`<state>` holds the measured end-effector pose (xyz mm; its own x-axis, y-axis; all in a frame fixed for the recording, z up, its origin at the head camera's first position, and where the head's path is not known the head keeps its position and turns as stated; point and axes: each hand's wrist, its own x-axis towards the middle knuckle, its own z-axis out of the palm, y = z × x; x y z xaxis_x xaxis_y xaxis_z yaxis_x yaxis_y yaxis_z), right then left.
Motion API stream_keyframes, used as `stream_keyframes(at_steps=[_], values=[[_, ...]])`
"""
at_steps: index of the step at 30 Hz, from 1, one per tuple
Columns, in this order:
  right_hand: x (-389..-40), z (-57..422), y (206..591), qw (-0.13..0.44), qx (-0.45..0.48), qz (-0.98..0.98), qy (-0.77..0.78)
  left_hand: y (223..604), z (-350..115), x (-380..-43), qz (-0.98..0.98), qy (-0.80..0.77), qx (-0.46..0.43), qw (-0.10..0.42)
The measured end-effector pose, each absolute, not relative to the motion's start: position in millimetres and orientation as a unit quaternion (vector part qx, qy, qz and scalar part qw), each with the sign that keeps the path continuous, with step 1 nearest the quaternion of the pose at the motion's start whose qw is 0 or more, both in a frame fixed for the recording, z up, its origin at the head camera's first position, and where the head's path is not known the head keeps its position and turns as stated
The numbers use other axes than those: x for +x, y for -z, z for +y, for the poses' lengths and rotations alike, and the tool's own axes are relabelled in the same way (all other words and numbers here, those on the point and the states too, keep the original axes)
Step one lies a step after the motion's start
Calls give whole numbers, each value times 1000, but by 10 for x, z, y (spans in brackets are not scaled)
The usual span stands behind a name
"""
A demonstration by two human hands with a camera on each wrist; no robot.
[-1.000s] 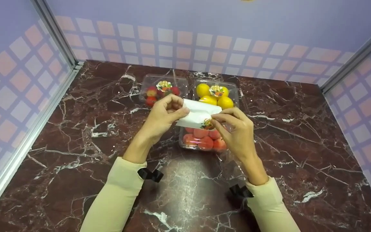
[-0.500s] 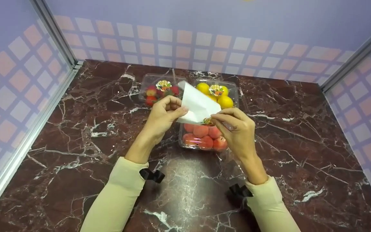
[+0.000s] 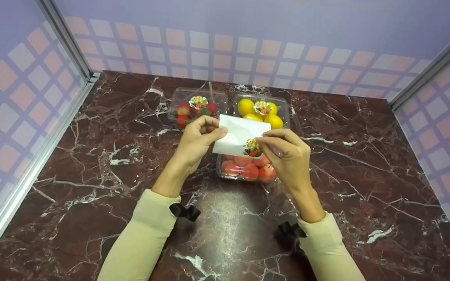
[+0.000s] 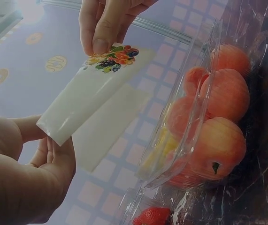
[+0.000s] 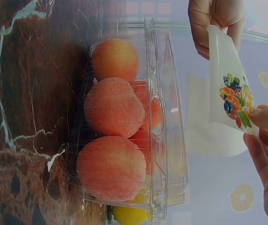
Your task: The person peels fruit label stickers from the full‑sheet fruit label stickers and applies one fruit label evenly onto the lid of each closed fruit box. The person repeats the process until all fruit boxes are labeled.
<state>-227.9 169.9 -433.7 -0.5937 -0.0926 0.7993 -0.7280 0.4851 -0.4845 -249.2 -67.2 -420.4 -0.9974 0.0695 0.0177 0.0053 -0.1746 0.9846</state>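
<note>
A white backing sheet [image 3: 234,130] is stretched between both hands, above a clear plastic box [image 5: 158,197] of peaches [image 5: 110,166]. One round fruit-picture sticker [image 5: 236,101] sits at the sheet's lower right corner. My left hand [image 3: 197,142] pinches the sheet's left end between thumb and fingers. With thumb and fingertips, my right hand [image 3: 287,156] pinches the corner at the sticker's edge, covering part of the picture. Whether the sticker's edge is lifted from the sheet I cannot tell. The sheet hides the peach box's back part in the head view.
Behind the hands stand two more clear boxes bearing the same round label: strawberries and other red fruit [image 3: 183,120] at left, yellow lemon-like fruit [image 3: 274,121] at right. A dark red marbled table [image 3: 104,187] lies below, with tiled panels [image 3: 244,54] around it.
The sheet's upper part rose and folded up to a point, then came down again. More of the sticker shows now. Both hands stay nearly in place.
</note>
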Motion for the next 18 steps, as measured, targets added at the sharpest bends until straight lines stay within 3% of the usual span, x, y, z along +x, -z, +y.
stream_keyframes(at_steps=[18], values=[[-2292, 1713, 4339, 367, 287, -774, -428, 4205, -671, -2486, 638, -769, 28, 24]])
